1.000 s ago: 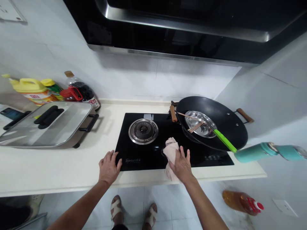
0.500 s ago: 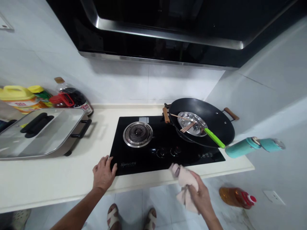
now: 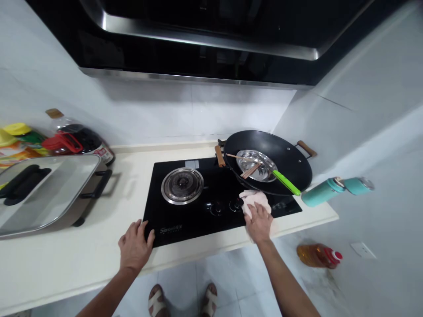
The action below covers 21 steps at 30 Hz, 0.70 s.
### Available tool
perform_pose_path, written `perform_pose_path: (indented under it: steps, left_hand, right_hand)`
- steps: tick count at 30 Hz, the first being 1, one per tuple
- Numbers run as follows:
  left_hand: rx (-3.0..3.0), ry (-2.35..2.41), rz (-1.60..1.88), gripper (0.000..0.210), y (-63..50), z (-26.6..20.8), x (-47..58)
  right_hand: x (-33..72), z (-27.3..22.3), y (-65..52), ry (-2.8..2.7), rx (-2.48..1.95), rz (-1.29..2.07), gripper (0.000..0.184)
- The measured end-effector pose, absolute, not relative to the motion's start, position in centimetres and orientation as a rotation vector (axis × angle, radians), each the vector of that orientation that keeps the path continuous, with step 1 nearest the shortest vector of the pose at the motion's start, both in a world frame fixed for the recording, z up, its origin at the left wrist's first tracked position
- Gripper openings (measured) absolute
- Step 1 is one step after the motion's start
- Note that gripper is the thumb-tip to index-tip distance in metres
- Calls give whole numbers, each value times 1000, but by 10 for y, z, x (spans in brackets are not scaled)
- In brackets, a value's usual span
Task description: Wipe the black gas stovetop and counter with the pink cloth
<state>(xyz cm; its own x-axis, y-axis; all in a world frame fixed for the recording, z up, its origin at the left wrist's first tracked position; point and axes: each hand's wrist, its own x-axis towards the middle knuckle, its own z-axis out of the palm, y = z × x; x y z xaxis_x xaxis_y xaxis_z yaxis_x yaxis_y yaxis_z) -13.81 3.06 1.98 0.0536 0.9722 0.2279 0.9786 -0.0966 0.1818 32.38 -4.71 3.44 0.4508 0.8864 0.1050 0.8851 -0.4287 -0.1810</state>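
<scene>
Under my right hand (image 3: 260, 221) is a pale pink cloth (image 3: 256, 200), pressed against the front right of the black gas cooktop (image 3: 194, 220), just beside a control knob (image 3: 236, 204). My left hand (image 3: 136, 243) rests with fingers apart on the counter at the cooktop's front left corner, holding nothing. A bare round burner (image 3: 183, 186) shows on the left side. On the right side sits a black wok (image 3: 291, 165) with wooden handles, holding a shiny metal bowl (image 3: 256, 154), several wooden chopsticks (image 3: 251, 171) and a utensil with a green handle (image 3: 286, 182).
A lidded electric pan (image 3: 71, 193) stands left on the pale counter (image 3: 125, 185), with several bottles behind it, one dark (image 3: 89, 136). A turquoise flask (image 3: 324, 193) is right of the wok. An oil bottle (image 3: 317, 255) is below. A range hood (image 3: 198, 57) hangs overhead.
My right hand has brought the cloth from in front of the counter edge onto the cooktop by the right knob. The view has shifted slightly; my left hand stays at the cooktop corner.
</scene>
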Motion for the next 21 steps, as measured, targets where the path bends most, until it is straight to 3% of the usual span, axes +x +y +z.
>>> perform_pose_path:
  steps: [6, 11, 17, 21]
  left_hand:
    - [-2277, -2123, -444, 57, 33, 25, -137]
    - [-2312, -2143, -412, 59, 37, 32, -137]
    - [-2295, -2192, -374, 61, 41, 33, -137]
    - [-2294, -2207, -378, 59, 42, 32, -136]
  right_hand:
    - [227, 37, -99, -1672, -2316, 276, 37]
    - [189, 38, -99, -2001, -2016, 531, 52]
    - [300, 20, -102, -1594, -2317, 251, 41]
    - [405, 20, -100, -1186, -2602, 76, 49]
